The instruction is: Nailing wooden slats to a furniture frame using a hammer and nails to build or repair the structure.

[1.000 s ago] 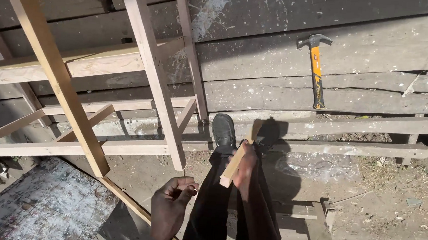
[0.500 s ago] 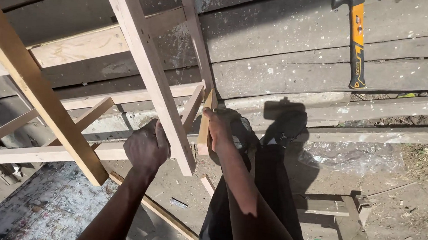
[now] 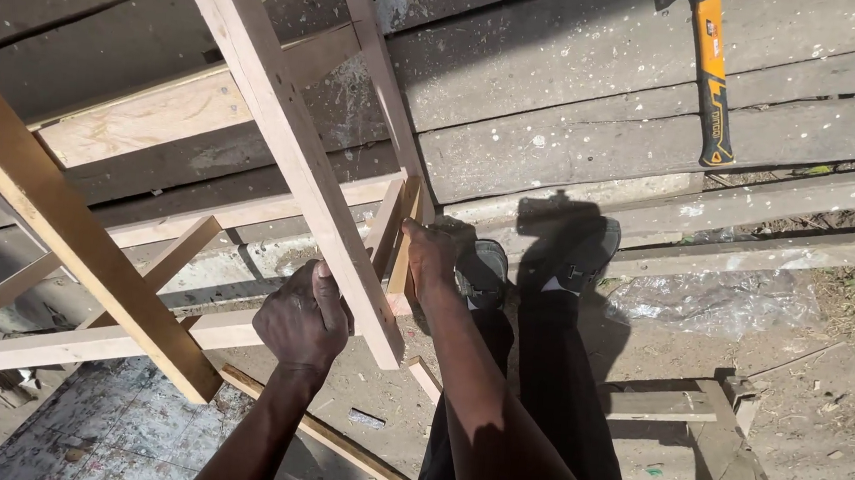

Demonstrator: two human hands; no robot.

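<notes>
Head camera looks down on the short wooden piece (image 3: pixel 404 243) that I press against the wooden frame (image 3: pixel 293 160), near the middle of the view. It stands almost upright, just beside a short diagonal brace (image 3: pixel 386 222) at its 9 o'clock side.

My right hand (image 3: pixel 431 255) is closed around this short piece from the 3 o'clock side, fingers wrapped on it, the forearm coming up from 6 o'clock. My left hand (image 3: pixel 304 317) is at 8 o'clock from the piece; it is closed in a firm grip on the long pale upright (image 3: pixel 346 264) of the frame, thumb on top, wrist straight.

I judge that the piece can slip sideways, because only one hand holds it and I see no nail or clamp on it. If my left grip loosens, the frame may tilt and the joint would open. My fingers are also close to the joint, so they could be pinched there.

At 2 o'clock, well apart from both hands, a hammer (image 3: pixel 712 79) with orange handle lies on grey weathered planks (image 3: pixel 577 110). My shoes (image 3: pixel 537 258) stand just at 3 o'clock of the piece. At 7 o'clock is a paint-spattered board (image 3: pixel 103 428), and at 4 o'clock a clear plastic sheet (image 3: pixel 714 300) lies on the dirt.
</notes>
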